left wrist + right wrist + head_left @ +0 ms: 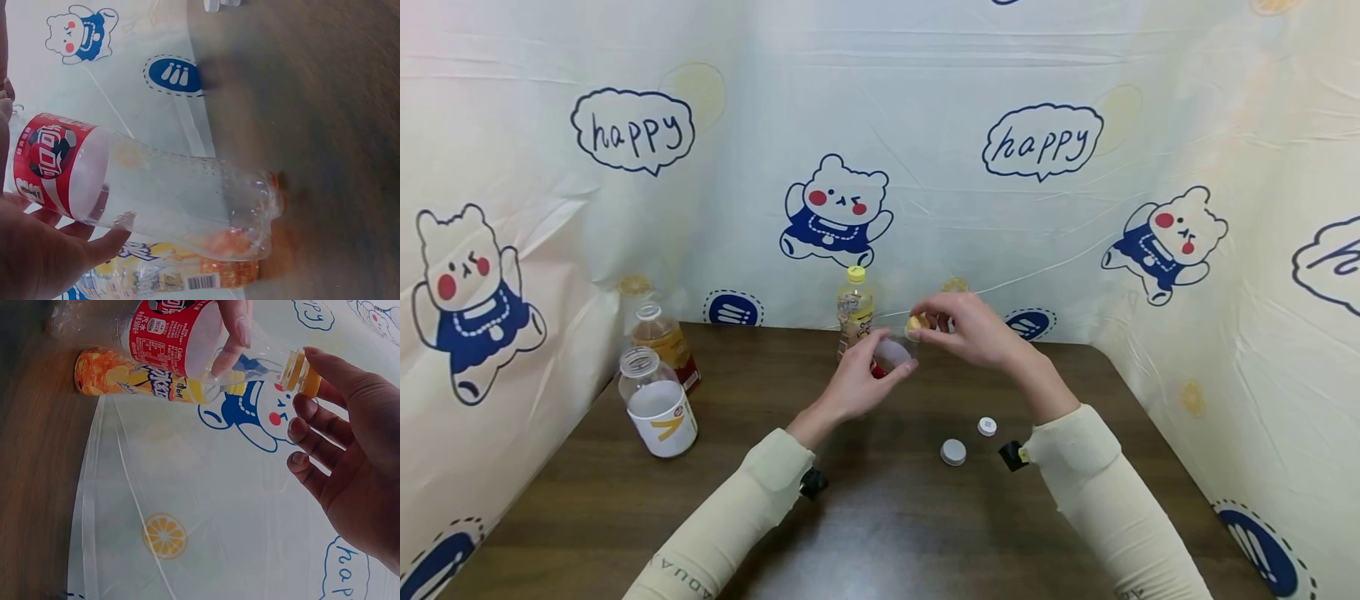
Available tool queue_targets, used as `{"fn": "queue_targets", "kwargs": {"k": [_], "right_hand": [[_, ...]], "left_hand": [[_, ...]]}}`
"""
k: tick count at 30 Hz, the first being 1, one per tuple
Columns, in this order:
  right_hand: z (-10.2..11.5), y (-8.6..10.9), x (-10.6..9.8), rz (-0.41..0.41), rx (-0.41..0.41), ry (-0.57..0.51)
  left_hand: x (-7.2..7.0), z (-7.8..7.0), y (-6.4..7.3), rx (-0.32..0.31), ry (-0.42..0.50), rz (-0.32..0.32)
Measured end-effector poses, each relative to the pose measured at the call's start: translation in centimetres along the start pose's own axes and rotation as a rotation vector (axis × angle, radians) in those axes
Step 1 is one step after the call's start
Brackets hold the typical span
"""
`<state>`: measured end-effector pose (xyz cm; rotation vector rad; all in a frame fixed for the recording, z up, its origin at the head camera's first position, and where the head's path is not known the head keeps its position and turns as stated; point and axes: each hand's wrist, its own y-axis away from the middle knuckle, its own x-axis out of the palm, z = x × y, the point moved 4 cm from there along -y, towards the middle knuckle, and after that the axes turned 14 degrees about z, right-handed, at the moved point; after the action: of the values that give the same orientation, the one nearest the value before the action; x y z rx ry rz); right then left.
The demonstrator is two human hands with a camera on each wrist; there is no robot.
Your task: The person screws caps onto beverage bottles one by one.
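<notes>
My left hand (857, 379) grips a clear plastic bottle (169, 181) around its red label (50, 156). The bottle looks see-through all the way to its base. At its mouth, my right hand (973, 329) pinches a yellow cap (310, 382) between thumb and index finger, while the other fingers are bent loosely beside it. The cap sits at the neck's end in the right wrist view. Just behind the held bottle stands a drink bottle with a yellow label (125, 372) and its own yellow cap (856, 273).
To the left, a wide-mouthed bottle with a white label (662, 421) and an amber-labelled bottle (670, 343) stand uncapped on the brown table (880, 517). Two white caps (953, 452) lie in front of my right forearm's inner side. A printed curtain (925, 83) encloses the back and sides.
</notes>
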<state>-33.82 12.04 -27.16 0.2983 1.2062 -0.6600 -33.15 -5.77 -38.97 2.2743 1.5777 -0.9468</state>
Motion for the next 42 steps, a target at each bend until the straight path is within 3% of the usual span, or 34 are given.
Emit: {"fn": "queue_targets", "kwargs": {"k": [10,23,30,36,42], "right_hand": [[0.8,-0.6,-0.1,0.046,-0.002,0.019],[1.7,-0.9,-1.2,0.133,0.024,0.096],[2.0,-1.0,-1.2,0.170,0.041,0.104],[2.0,-1.4,-1.1,0.153,0.059,0.112],[1.8,-1.5,-1.0,0.111,0.129,0.157]], "left_hand": [[-0.1,0.7,0.4,-0.011,0.069,-0.035],[-0.4,1.2,0.1,0.031,0.119,-0.010],[-0.2,1.3,0.4,0.019,0.120,0.011],[-0.2,1.3,0.4,0.028,0.116,0.014],[-0.2,1.4,0.2,0.031,0.117,0.009]]}}
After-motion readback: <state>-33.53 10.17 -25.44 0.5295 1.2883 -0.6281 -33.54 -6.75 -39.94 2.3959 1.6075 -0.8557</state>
